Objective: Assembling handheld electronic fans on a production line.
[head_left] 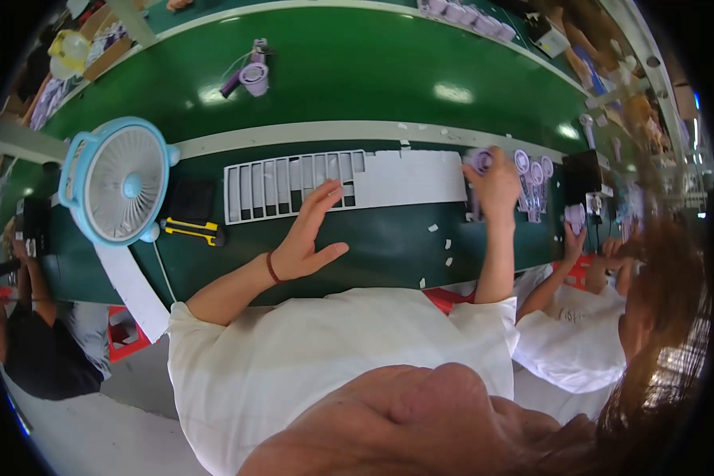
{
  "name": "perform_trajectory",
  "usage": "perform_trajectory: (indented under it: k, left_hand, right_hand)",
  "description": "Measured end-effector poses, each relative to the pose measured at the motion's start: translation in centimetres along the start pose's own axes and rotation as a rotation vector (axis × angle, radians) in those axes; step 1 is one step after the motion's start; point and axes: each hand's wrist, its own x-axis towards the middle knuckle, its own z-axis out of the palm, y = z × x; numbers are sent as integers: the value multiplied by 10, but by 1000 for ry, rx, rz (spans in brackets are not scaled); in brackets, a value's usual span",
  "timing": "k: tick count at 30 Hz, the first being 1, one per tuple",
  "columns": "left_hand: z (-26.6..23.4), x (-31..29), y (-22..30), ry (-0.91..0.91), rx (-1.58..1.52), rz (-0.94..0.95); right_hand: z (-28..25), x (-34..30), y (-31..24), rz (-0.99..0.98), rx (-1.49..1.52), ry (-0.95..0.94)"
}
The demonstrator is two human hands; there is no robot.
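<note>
Purple round-headed device (pixel 481 162) held in right hand (pixel 498 186), beside right end of white slotted strip (pixel 411 178); left hand (pixel 303 244) spread wide, apparently empty. Work looks partway: similar purple devices (pixel 537 172) farther right, whether finished unclear.

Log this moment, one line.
left hand: open, at white sheet | right hand: touching purple fan | blue fan: left of sheet

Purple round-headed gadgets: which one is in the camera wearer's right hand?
The purple gadget by the right end of the white panel: the right hand grips it, while the purple cluster just to its right lies unheld.
</note>
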Motion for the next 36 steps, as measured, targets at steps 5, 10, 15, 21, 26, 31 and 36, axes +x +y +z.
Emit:
perform_trajectory:
  k: [5,10,15,21,26,31,36]
  left_hand:
    - [-37,43,-3,44,387,73]
    - [-124,127,-99,371,967,-49]
    - [-174,143,-185,384,1128,-333]
    - [-161,144,-153,492,781,-235]
    - [-134,129,-121,452,469,-131]
    - [-102,86,-76,375,252,-107]
    - [-67,56,-39,224,577,63]
  right_hand:
    - [16,1,63,3,-182,119]
    - [26,0,78,72,-182,36]
    - [22,-6,54,-91,-34,221]
    - [28,-56,8,-180,313,89]
    - [45,-73,24,-87,218,38]
    - [15,-107,5,44,308,-44]
    - [-3,-60,-30,-237,434,102]
